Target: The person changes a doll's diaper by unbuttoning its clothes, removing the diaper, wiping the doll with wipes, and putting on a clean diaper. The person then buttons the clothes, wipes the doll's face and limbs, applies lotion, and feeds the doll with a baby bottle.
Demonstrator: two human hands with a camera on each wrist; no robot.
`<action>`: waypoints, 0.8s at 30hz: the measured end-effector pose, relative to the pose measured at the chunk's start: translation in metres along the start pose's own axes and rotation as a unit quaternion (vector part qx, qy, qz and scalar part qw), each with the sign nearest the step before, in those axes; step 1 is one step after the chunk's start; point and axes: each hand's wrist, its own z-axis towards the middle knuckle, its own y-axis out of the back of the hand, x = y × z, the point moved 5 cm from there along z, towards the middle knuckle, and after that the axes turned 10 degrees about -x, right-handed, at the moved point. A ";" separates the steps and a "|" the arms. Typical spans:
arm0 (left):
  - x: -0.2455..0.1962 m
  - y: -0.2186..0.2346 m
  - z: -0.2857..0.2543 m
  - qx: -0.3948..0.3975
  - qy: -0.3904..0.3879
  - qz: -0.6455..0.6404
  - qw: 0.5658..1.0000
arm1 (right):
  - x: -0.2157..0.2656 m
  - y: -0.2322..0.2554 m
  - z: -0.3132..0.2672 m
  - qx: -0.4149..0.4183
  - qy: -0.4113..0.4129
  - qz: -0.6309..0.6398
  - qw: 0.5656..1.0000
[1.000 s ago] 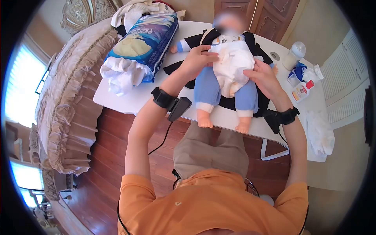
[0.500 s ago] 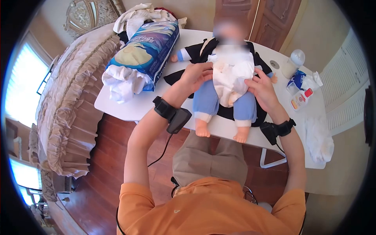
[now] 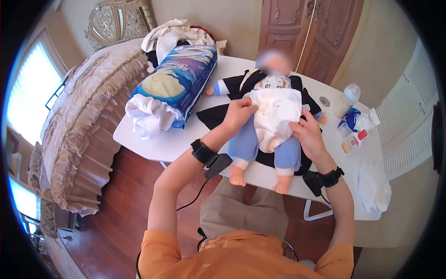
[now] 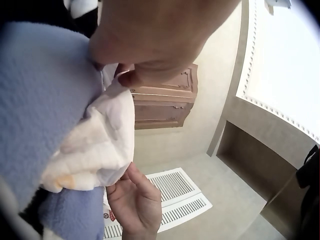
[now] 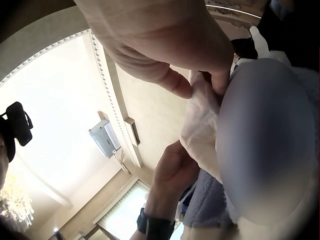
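Observation:
A baby doll (image 3: 243, 149) in blue and white clothes lies on its back, feet toward the person. Over its belly and between its legs is a white diaper (image 3: 277, 114) with faint printed marks. My left hand (image 3: 239, 114) pinches the diaper's upper left side between thumb and fingers. At the opposite side, my right hand (image 3: 308, 132) grips the edge near the doll's hip. In the left wrist view the diaper (image 4: 107, 135) bulges out above the blue legs. A black garment (image 3: 214, 116) is spread beneath the doll.
The white table (image 3: 139, 148) carries a blue diaper package (image 3: 186, 79) at left with white diapers (image 3: 151, 116) spilling out. On the right are a baby bottle (image 3: 346, 100), a wipes pack (image 3: 349, 120), a red-capped bottle (image 3: 354, 142) and crumpled white material (image 3: 373, 186).
The head view has tilted up, so everything sits lower in it. Both hands stay at the diaper's sides, and the left hand's fingers have curled in more on its edge.

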 end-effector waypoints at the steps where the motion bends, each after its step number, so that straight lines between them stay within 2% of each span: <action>1: 0.001 0.000 0.000 -0.001 -0.004 -0.001 1.000 | 0.001 0.000 0.000 0.002 0.003 -0.001 1.000; 4: -0.004 -0.002 -0.002 0.005 -0.071 0.066 0.995 | 0.000 0.000 0.000 0.005 -0.003 -0.006 1.000; 5: -0.004 -0.002 -0.003 0.004 -0.073 0.066 0.995 | 0.000 0.001 0.000 0.005 -0.003 -0.005 1.000; 7: -0.014 -0.002 -0.007 0.012 -0.094 0.144 0.985 | 0.001 0.000 0.000 0.006 -0.002 -0.004 1.000; 11: -0.011 0.004 0.000 0.007 -0.106 0.121 0.987 | 0.000 0.001 -0.001 0.004 -0.009 -0.001 1.000; 13: -0.006 0.026 0.017 -0.061 -0.051 0.098 0.992 | 0.000 0.002 -0.001 0.006 -0.009 0.002 1.000; 14: -0.004 0.032 0.026 -0.077 -0.058 0.048 0.994 | 0.000 0.002 -0.001 0.005 -0.009 0.002 1.000; 15: -0.006 0.033 0.028 -0.077 -0.059 0.050 0.994 | 0.000 0.001 0.000 0.005 -0.009 0.004 1.000; 17: -0.018 0.041 0.028 -0.187 -0.151 0.192 0.952 | 0.000 0.001 0.000 0.006 -0.010 0.006 1.000; 18: -0.021 0.041 0.030 -0.207 -0.203 0.252 0.923 | 0.000 0.001 0.000 0.006 -0.012 0.007 1.000; 19: -0.019 0.041 0.034 -0.207 -0.203 0.252 0.923 | -0.001 0.002 0.000 0.006 -0.012 0.007 1.000; 21: -0.008 0.033 0.046 -0.092 -0.144 0.256 0.952 | -0.002 0.003 0.001 0.006 -0.015 0.016 1.000; 22: -0.005 0.033 0.051 -0.091 -0.145 0.255 0.952 | -0.002 0.003 0.002 0.005 -0.014 0.015 1.000; 24: 0.004 0.036 0.058 -0.110 -0.091 0.238 0.961 | -0.002 0.004 0.001 0.006 -0.019 0.016 1.000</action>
